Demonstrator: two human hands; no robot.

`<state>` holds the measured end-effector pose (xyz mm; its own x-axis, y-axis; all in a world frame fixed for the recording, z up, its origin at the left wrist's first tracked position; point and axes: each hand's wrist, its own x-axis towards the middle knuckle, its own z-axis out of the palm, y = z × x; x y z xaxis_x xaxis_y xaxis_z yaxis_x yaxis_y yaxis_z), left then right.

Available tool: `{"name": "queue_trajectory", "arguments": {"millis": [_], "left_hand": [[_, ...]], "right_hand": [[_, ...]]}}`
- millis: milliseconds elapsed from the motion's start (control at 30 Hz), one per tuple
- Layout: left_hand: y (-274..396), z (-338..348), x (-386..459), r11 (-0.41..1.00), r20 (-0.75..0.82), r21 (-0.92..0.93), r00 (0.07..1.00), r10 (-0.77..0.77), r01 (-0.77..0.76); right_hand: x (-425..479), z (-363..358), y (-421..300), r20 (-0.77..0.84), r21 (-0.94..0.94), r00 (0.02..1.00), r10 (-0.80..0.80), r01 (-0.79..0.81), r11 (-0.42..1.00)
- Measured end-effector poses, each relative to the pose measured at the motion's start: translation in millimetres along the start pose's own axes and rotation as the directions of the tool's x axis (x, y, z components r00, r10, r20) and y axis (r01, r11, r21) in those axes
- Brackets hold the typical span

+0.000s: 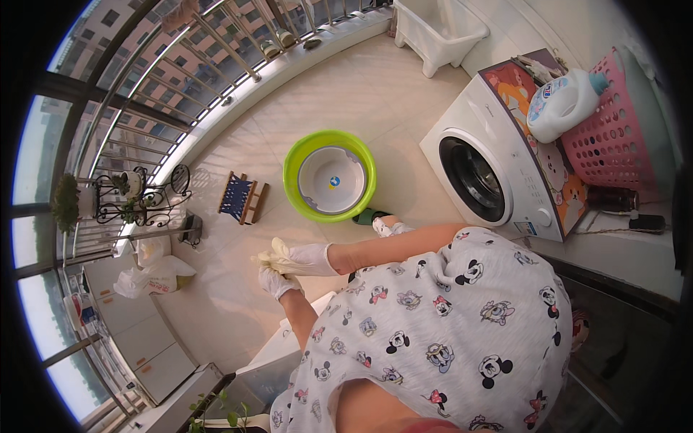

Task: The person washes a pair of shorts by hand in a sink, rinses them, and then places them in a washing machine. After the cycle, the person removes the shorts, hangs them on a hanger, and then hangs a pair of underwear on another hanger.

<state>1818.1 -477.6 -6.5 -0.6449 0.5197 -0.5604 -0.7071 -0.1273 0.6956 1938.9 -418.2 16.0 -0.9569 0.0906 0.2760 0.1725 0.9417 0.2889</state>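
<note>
My right hand (303,258) wears a thin white glove with its cuff at the wrist. A loose, crumpled pale yellow glove (279,257) lies over or around its fingers, so their pose is hidden. My left hand (275,282), also in a thin white glove, pinches this pale yellow glove from below, close to the right fingers. Beyond both hands, a bright green plastic basin (292,189) stands on the tiled floor with a whitish basin (340,173) nested in it.
A small folding stool (242,198) with blue webbing stands left of the basins. To the right is a front-loading washing machine (490,162), bearing a detergent bottle (563,108) and a pink perforated basket (606,140). Plastic bags (162,273) and a metal plant stand (146,200) stand at the left.
</note>
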Motion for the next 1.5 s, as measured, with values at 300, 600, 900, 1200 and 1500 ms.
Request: {"name": "queue_trajectory", "arguments": {"millis": [300, 600, 900, 1200, 1500], "left_hand": [[-42.5, 77.3, 31.6, 0.998, 0.218, 0.068, 0.976, -0.01, -0.005], [-67.4, 197.2, -66.3, 0.968, 0.627, 0.236, 0.774, -0.086, -0.083], [-122.1, 284.0, -177.0, 0.712, 0.948, 0.311, 0.255, -0.19, -0.63], [-132.8, 323.9, -266.3, 0.094, 0.877, -0.383, -0.394, -0.274, -0.919], [-115.9, 338.5, -292.5, 0.369, 0.831, -0.311, -0.439, -0.343, -0.876]], "right_hand": [[-82.7, -75.3, 31.9, 0.399, 0.732, 0.776, 0.489, 0.052, -0.679], [-173.8, -148.7, 78.8, 0.355, 0.595, 0.647, 0.675, 0.401, -0.697], [-305.9, -186.0, 173.0, 0.438, 0.899, 0.327, 0.838, -0.147, -0.412], [-341.4, -222.1, 201.2, -0.025, 0.913, -0.162, 0.987, -0.407, -0.043], [-349.5, -247.5, 190.3, -0.096, 0.973, -0.496, 0.863, -0.23, -0.023]]}}
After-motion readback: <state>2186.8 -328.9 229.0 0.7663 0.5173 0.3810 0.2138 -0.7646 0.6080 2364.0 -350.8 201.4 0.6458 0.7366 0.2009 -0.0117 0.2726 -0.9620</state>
